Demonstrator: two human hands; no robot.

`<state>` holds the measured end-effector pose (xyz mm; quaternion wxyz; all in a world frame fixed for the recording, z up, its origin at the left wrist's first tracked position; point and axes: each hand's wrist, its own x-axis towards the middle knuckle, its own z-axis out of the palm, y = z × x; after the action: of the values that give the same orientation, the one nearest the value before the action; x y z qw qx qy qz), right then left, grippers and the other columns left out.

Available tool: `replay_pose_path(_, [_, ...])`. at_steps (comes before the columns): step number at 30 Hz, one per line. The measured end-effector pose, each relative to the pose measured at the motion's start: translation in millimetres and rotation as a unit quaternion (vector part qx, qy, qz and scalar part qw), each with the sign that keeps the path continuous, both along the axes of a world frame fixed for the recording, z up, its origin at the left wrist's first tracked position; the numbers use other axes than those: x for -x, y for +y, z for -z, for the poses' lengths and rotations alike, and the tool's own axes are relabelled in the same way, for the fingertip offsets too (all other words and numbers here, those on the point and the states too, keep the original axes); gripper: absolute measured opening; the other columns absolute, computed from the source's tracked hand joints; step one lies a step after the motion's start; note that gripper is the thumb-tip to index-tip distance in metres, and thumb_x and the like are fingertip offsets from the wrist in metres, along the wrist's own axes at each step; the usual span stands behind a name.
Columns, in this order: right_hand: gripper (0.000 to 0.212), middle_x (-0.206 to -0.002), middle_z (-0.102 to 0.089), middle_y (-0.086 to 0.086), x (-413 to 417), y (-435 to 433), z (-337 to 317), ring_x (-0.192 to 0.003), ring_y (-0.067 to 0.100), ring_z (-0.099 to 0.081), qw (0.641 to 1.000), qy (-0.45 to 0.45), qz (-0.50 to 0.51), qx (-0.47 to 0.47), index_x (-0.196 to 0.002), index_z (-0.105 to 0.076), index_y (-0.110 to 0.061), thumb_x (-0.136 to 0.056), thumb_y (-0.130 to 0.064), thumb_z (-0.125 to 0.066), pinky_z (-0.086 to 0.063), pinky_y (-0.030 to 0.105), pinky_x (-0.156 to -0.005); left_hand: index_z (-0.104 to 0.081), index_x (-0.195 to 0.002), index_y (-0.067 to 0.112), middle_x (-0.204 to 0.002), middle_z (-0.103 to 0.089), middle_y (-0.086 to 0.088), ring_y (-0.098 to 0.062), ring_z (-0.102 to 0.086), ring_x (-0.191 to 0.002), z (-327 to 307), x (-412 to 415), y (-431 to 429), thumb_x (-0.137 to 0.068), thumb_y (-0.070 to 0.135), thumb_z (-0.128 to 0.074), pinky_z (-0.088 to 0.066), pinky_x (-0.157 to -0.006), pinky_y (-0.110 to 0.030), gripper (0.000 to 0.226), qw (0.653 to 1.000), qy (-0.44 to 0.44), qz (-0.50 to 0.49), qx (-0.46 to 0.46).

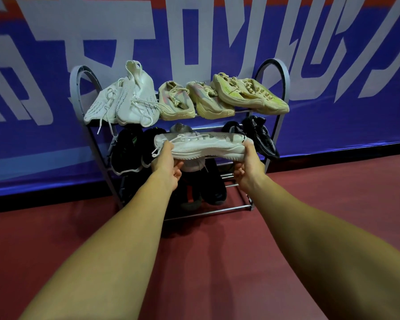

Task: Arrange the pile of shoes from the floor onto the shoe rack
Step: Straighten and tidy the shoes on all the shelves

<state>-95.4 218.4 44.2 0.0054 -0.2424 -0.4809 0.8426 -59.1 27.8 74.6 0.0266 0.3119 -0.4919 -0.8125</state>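
I hold a white sneaker sideways in front of the middle shelf of the grey metal shoe rack. My left hand grips its laced end and my right hand grips the other end. The top shelf carries a white pair, a beige pair and a yellowish pair. On the middle shelf, black shoes sit at the left and dark knit shoes at the right. More black shoes stand on the bottom shelf, partly hidden by my hands.
The rack stands on a dark red floor against a blue banner with large white characters. No loose shoes show on the floor in view.
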Motion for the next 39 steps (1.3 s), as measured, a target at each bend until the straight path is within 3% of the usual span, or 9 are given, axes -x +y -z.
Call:
replay_pose_path(4, [0.041,-0.058,-0.054,-0.005,-4.6,-6.5,-9.2,-0.049,0.003,-0.046,0.999,0.032,-0.022,-0.006,-0.081,-0.063,-0.008,-0.087,-0.048,-0.074,-0.029,0.019,-0.042,-0.061,-0.1,0.019,-0.09,-0.068,0.0,-0.011,-0.06,-0.069,-3.3,-6.4,2.4,-0.084,0.025,-0.06,-0.03,-0.051,-0.02,0.017,0.999,0.022,0.021,-0.029])
replay_pose_path(7, [0.05,-0.097,-0.068,0.005,-8.1,-21.4,-6.1,-0.081,0.007,-0.061,0.997,0.005,-0.077,-0.026,-0.114,-0.059,-0.007,-0.084,-0.042,-0.079,-0.033,0.019,-0.041,-0.062,-0.099,0.018,-0.091,-0.067,-0.002,-0.013,-0.059,-0.069,-2.8,-10.2,5.9,-0.082,0.019,-0.059,-0.03,-0.051,-0.021,0.018,0.998,0.024,0.038,-0.032])
replay_pose_path(12, [0.03,-0.087,-0.068,0.005,-16.3,-42.8,-12.3,-0.057,0.007,-0.055,0.986,0.037,-0.159,-0.01,-0.103,-0.065,-0.014,-0.089,-0.04,-0.072,-0.031,0.019,-0.046,-0.064,-0.1,0.018,-0.087,-0.069,-0.001,-0.013,-0.062,-0.073,-2.9,-14.9,1.1,-0.081,0.017,-0.06,-0.032,-0.055,-0.021,0.02,0.994,0.023,0.102,-0.014])
replay_pose_path(16, [0.053,-0.084,-0.06,0.006,-12.9,-51.1,-7.9,-0.046,0.007,-0.047,0.986,0.049,-0.162,-0.007,-0.128,-0.055,-0.006,-0.083,-0.025,-0.077,-0.032,0.018,-0.039,-0.066,-0.105,0.018,-0.084,-0.074,-0.001,-0.016,-0.066,-0.086,-3.4,-21.0,-8.7,-0.078,0.018,-0.068,-0.035,-0.059,-0.023,0.027,0.986,0.008,0.165,0.028])
replay_pose_path(19, [0.035,-0.075,-0.056,0.004,-12.1,-50.9,-7.2,-0.043,0.008,-0.043,0.99,0.031,-0.14,-0.01,-0.114,-0.055,-0.011,-0.082,-0.014,-0.07,-0.03,0.019,-0.037,-0.068,-0.105,0.023,-0.093,-0.074,-0.001,-0.019,-0.068,-0.087,-5.0,-21.3,-15.3,-0.073,0.034,-0.075,-0.039,-0.061,-0.026,0.035,0.981,0.006,0.184,0.057])
replay_pose_path(23, [0.022,-0.07,-0.051,0.002,-9.9,-46.7,-4.1,-0.043,0.009,-0.036,0.992,0.016,-0.126,-0.004,-0.103,-0.06,-0.01,-0.081,-0.011,-0.064,-0.027,0.02,-0.038,-0.067,-0.081,0.021,-0.07,-0.067,0.002,-0.016,-0.061,-0.07,-7.0,-19.5,-21.6,-0.075,0.05,-0.069,-0.04,-0.058,-0.024,0.029,0.987,-0.003,0.151,0.059])
replay_pose_path(32, [0.024,-0.081,-0.073,0.007,-7.7,-38.5,-6.6,-0.047,0.012,-0.059,0.991,0.036,-0.131,-0.022,-0.098,-0.072,-0.003,-0.081,-0.018,-0.076,-0.045,0.022,-0.043,-0.06,-0.078,0.012,-0.062,-0.057,0.0,-0.01,-0.048,-0.053,-3.2,-19.2,-22.5,-0.077,0.012,-0.062,-0.032,-0.054,-0.022,0.002,0.969,-0.002,0.226,0.095])
replay_pose_path(35, [0.018,-0.048,-0.061,-0.003,-10.3,-34.1,-13.4,-0.033,0.005,-0.05,0.987,0.062,-0.148,-0.022,-0.098,-0.069,-0.001,-0.089,-0.016,-0.073,-0.039,0.018,-0.035,-0.056,-0.075,0.015,-0.056,-0.05,0.001,-0.009,-0.044,-0.048,-3.6,-16.2,-13.7,-0.075,0.008,-0.064,-0.032,-0.046,-0.019,0.011,0.972,0.009,0.216,0.095])
replay_pose_path(39, [0.016,-0.062,-0.063,-0.008,-10.8,-22.2,-8.9,-0.038,0.003,-0.044,0.974,0.048,-0.209,-0.077,-0.094,-0.067,-0.017,-0.09,-0.032,-0.068,-0.035,0.021,-0.052,-0.055,-0.073,0.015,-0.06,-0.052,-0.001,-0.009,-0.045,-0.046,-2.9,-10.7,-4.4,-0.073,0.005,-0.066,-0.031,-0.043,-0.019,0.015,0.982,0.034,0.166,0.084])
